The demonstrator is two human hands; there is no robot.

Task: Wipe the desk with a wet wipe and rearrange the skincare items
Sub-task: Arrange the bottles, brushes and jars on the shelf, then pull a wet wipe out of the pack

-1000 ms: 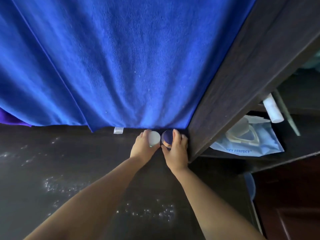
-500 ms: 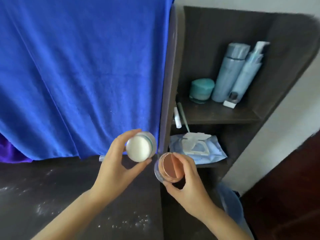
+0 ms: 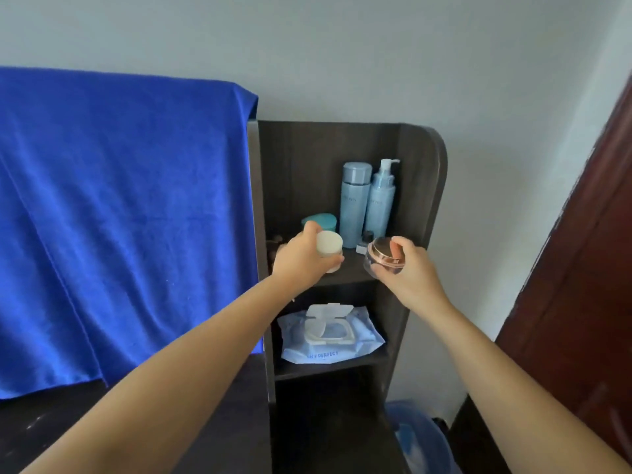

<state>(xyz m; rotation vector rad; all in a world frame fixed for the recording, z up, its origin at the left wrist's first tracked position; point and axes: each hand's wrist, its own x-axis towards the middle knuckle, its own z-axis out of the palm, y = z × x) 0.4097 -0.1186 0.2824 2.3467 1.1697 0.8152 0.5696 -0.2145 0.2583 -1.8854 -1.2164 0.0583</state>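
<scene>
A pale wall backs a dark wooden shelf unit (image 3: 420, 186) that stands at the right end of a dark table (image 3: 113, 425), with a blue towel (image 3: 119, 206) draped over the panel left of the shelves. Both arms reach forward to the upper shelf. The left hand (image 3: 302, 256) is closed around a white-lidded jar (image 3: 329, 249), thumb under it and fingers over the top, holding it at the front left of that shelf; whether its base touches the board cannot be told. The right hand (image 3: 408, 271) is curled around a rose-gold-lidded jar (image 3: 383, 256), fingertips on its rim, holding it tilted just beside the shelf's front right edge, close to the white-lidded jar but apart from it.

Just behind the left hand sits a teal jar (image 3: 321, 220). Beyond and between the two hands stand a tall pale blue bottle (image 3: 354, 203) and a pale blue pump bottle (image 3: 381, 203), upright and side by side against the back. A small dark-capped vial (image 3: 365, 241) stands in front of them, just beyond the right hand. On the shelf below the hands lies a wet wipe pack (image 3: 359, 340), its white flap lid raised. Below the right forearm, by the unit's foot, a blue plastic bin (image 3: 417, 436) shows. A dark red door (image 3: 581, 268) fills the far right.
</scene>
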